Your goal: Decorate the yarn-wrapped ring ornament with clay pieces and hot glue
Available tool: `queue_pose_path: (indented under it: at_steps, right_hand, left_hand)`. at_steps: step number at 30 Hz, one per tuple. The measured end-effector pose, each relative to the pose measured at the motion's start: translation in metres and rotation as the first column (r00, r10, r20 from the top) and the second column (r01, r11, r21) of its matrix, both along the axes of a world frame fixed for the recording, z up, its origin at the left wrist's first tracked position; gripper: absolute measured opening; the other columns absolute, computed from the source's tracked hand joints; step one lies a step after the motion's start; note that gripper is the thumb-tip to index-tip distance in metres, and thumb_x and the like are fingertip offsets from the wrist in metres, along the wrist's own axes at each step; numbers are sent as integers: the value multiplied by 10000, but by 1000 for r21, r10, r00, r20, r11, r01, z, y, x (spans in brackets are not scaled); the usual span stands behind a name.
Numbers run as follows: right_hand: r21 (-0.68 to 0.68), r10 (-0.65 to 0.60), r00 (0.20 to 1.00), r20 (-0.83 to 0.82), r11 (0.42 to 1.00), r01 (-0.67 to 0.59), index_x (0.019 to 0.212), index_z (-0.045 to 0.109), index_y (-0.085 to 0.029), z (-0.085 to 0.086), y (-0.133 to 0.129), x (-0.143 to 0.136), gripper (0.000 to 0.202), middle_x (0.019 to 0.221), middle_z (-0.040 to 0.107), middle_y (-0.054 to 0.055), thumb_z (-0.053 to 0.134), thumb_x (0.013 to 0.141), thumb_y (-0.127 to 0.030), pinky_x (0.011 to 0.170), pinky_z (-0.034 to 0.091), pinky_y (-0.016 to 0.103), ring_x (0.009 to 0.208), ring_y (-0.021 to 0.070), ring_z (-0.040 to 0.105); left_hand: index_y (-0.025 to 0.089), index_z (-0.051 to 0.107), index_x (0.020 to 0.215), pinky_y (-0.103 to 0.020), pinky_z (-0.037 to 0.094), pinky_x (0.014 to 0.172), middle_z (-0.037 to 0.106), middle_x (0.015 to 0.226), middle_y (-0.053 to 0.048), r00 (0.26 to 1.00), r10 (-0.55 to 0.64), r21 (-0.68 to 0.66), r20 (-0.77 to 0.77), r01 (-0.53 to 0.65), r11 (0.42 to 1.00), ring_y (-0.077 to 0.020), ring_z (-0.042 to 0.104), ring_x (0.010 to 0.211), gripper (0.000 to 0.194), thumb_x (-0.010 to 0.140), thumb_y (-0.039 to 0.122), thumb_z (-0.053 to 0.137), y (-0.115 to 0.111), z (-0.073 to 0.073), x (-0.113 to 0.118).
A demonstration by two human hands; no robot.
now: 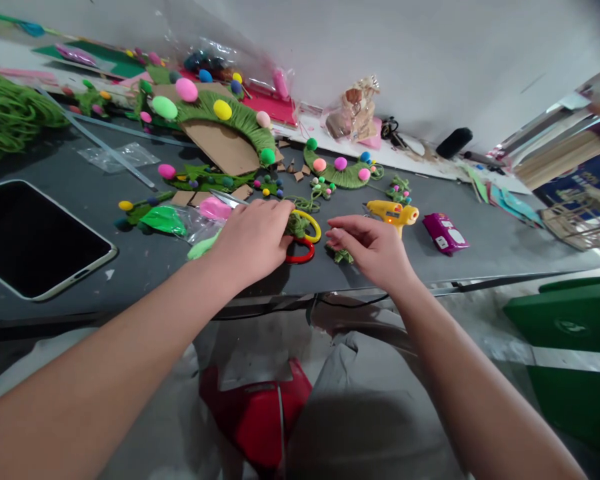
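My left hand (253,237) is closed at the table's front, thumb and fingertips around a small green yarn bundle (296,225). Under and beside it lie scissors with one yellow and one red handle loop (307,252), their blades pointing left. My right hand (367,247) has its fingertips drawn together in a pinch; what is in them, if anything, is too small to make out. A small green yarn piece (341,255) lies below those fingers. Just behind the right hand stands a yellow glue gun (393,213) with an orange light.
Green yarn-wrapped arcs (243,120) with coloured pompoms lie behind, near loose green yarn (15,113). A tablet (40,237) rests at left, a purple packet (445,233) at right. Bags of balloons (163,219) lie left of my hand. A green bin (570,320) stands beyond the table edge.
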State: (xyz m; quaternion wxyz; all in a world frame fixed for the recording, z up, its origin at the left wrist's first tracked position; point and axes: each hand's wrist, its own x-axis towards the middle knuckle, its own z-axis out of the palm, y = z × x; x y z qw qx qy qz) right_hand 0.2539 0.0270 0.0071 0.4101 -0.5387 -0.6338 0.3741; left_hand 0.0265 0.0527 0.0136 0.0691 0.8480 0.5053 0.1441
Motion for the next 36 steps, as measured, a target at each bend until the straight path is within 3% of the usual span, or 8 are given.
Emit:
queue_pose_path:
  at_steps: [3,9,13,17,23,33,36]
  right_hand:
    - [-32,21,1000,-5,999,-21,1041,769,-200,-2,-1,0,213,942,819,59,737,929,-378,803,660,328,820,179,785]
    - [-89,60,997,56,995,-55,821,750,-180,-1,-5,0,336,638,698,4,749,918,-502,525,521,253,529,115,612]
    - [-56,56,993,100,997,-50,895,761,-192,-3,-4,-1,220,766,744,20,804,875,-408,651,548,275,673,139,649]
    - [-57,80,993,89,996,-75,1075,742,-195,-6,-3,-6,227,924,787,54,664,970,-381,785,604,325,800,175,731]
    - [-91,166,975,150,984,-154,920,771,-193,-2,-6,-20,331,743,732,19,659,984,-498,637,531,279,649,146,644]
    - [-69,211,951,228,977,-200,907,769,-195,5,-7,-41,296,758,726,16,665,983,-461,650,482,282,678,155,613]
    - [-59,209,952,225,978,-200,919,772,-199,9,-8,-42,304,785,738,17,661,987,-473,670,477,285,700,155,614]
  left_hand:
    - [110,655,1323,-582,553,1007,737,1315,-181,1000,16,-11,15,-16,1000,-429,677,1238,412,922,202,693,3,1,-2]
    - [133,645,1333,-556,552,1011,749,1298,-142,998,19,2,61,-19,1000,-398,696,1205,478,894,303,727,-4,10,-8]
    - [153,635,1333,-504,569,972,762,1262,-126,993,-61,-28,99,64,998,-351,731,1122,485,901,355,721,-19,10,-16]
    - [180,637,1303,-558,527,1026,752,1290,-130,988,-146,2,58,146,989,-376,701,1192,417,915,321,702,-30,-2,-29]
    - [170,629,1306,-563,503,1066,729,1333,-162,988,-151,32,15,150,988,-381,665,1260,390,934,265,693,-35,-9,-45]
    - [168,675,1241,-551,514,1048,762,1241,-136,983,-185,-1,6,185,983,-356,686,1212,336,921,266,705,-44,0,-53]
    - [179,684,1245,-546,495,1081,748,1295,-131,985,-174,11,18,173,985,-350,667,1251,338,948,342,677,-48,4,-53]
